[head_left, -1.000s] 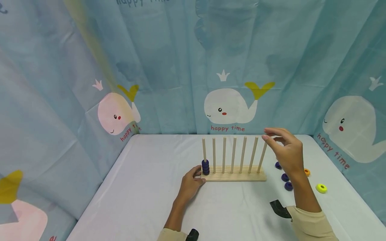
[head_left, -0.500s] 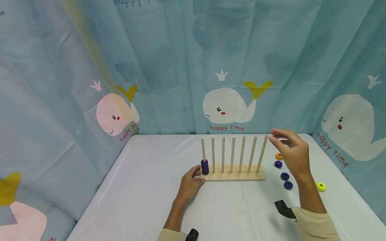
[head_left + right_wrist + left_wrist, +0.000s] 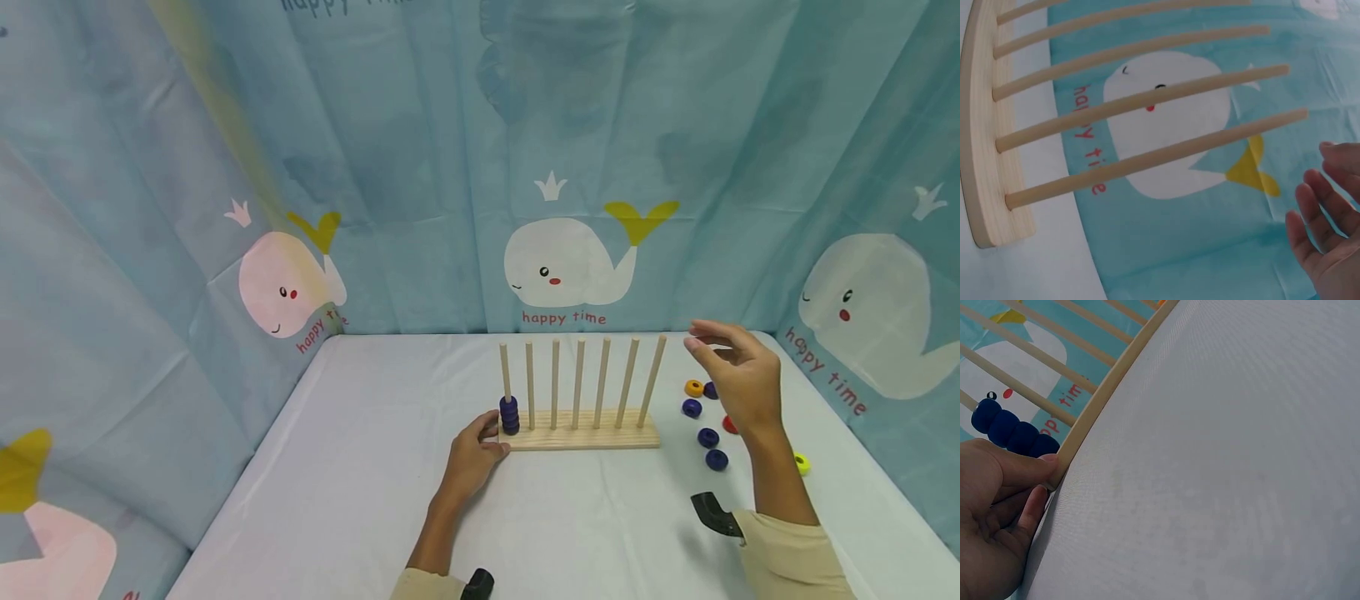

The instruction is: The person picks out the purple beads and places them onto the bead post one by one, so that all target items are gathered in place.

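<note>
A wooden peg rack [image 3: 585,441] with several upright pegs stands on the table. Dark blue rings [image 3: 509,415] are stacked on its leftmost peg; the other pegs carry nothing. My left hand [image 3: 472,458] grips the rack's left end, its thumb against the edge of the base [image 3: 1100,403] in the left wrist view. Raised at the height of the peg tops, right of the rack, is my right hand [image 3: 746,379]. Its fingers are loosely bent, and nothing is between them. The right wrist view shows this hand [image 3: 1338,244] apart from the nearest peg [image 3: 1160,157].
Loose rings lie right of the rack: an orange ring [image 3: 693,388], several blue rings such as one blue ring [image 3: 708,437], a red ring [image 3: 730,425] and a yellow ring [image 3: 802,463]. The right arm partly covers some. A whale-print curtain [image 3: 420,167] surrounds the white table [image 3: 360,467].
My right hand has drawn away to the right from the rightmost peg, uncovering more of the loose rings. My left hand keeps its hold on the rack's end.
</note>
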A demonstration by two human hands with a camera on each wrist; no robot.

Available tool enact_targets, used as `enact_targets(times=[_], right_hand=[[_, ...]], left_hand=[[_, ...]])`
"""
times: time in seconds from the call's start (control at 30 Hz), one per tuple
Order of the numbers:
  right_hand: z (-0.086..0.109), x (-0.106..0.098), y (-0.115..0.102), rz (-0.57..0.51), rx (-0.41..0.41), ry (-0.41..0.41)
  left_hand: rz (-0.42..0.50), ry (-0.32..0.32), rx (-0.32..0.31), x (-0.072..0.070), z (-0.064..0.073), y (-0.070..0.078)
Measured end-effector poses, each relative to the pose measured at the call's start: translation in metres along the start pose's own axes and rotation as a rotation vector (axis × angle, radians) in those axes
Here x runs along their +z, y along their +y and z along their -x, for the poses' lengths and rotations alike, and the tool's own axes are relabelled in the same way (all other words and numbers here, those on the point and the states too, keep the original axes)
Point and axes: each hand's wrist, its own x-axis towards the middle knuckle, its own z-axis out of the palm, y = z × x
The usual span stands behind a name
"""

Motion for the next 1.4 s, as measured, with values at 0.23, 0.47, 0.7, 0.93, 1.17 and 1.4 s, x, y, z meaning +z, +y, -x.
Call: enact_targets(times=[0.23,0.47,0.7,0.93,1.17,1.4], right_hand=[[-0.002,-0.004,0.015,0.023,0.059,-0.001],[-0.004,-0.009,0.031,0.055,0.119,-0.01],[-0.004,-0.012,0.043,0.07,0.19,-0.032],[-0.003,-0.015,0.063,0.143,0.233,-0.081],[0.0,-0.019,0.079,0.154,0.291,-0.129],[0.002,-0.022,0.089,0.143,0.346,-0.172]], left_hand=[[0.005,0.003,0.01,-0.001,0.001,0.003],[0.002,0.006,0.018,-0.001,0.0,0.003],[-0.013,0.009,0.015,-0.002,0.002,0.005],[-0.009,0.006,0.01,0.0,0.0,0.003],[-0.031,0.008,0.003,0.001,0.0,0.003],[-0.026,0.01,-0.005,0.0,0.0,0.002]])
